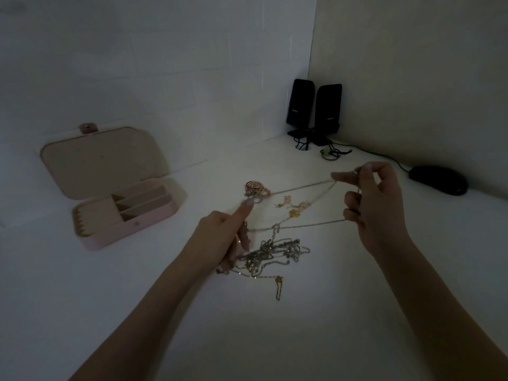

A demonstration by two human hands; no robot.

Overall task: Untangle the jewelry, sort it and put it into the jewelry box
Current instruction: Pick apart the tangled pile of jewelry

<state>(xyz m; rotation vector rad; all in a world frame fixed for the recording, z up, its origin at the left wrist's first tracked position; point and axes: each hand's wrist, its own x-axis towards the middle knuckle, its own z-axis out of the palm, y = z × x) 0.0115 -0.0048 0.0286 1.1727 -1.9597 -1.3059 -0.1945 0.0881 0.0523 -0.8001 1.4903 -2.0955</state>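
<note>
Up close, the right hand (380, 207) pinches a thin silver chain (302, 185) at its fingertips, while the left hand (222, 235) grips its other end, forefinger straight. Tangled jewelry (270, 253) lies on the white table (192, 312); the open pink jewelry box (121, 207) sits well left.

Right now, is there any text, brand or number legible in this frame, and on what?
None can be read.
Two black desktop speakers: each carries a small pale mark low on its front, too blurred to read.
Open pink jewelry box: no text visible.
Black computer mouse: no text visible.
</note>
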